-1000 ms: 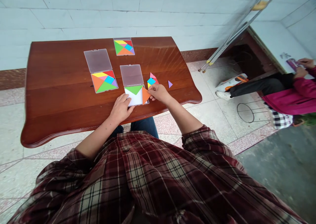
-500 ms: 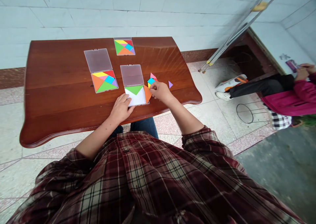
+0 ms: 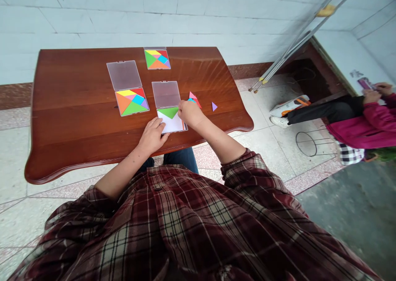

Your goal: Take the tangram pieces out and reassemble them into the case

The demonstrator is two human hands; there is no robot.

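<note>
My left hand (image 3: 150, 136) lies at the near left edge of an open tangram case (image 3: 165, 94), fingers stretched out and thumb apart, touching the tray's side. In that tray a green triangle (image 3: 168, 112) sits along the far edge, above bare white base. My right hand (image 3: 192, 114) is pinched closed over the tray's right side. It holds an orange triangle (image 3: 182, 126), mostly hidden under the hand. Beyond the hand, a pink triangle (image 3: 192, 95), a red piece (image 3: 197, 102) and a partly covered blue piece (image 3: 191, 100) lie close together. A purple triangle (image 3: 214, 106) lies farther right.
A filled tangram case (image 3: 132, 101) with its lid open lies to the left, another filled one (image 3: 157, 59) at the table's far edge. Crutches (image 3: 281, 52) lean at the wall. A person in a magenta top (image 3: 355, 124) sits at the right, near a wire-frame stool (image 3: 306, 143).
My right hand has moved left over the tray with the orange triangle, which now shows only as a sliver. The left hand has stayed in place.
</note>
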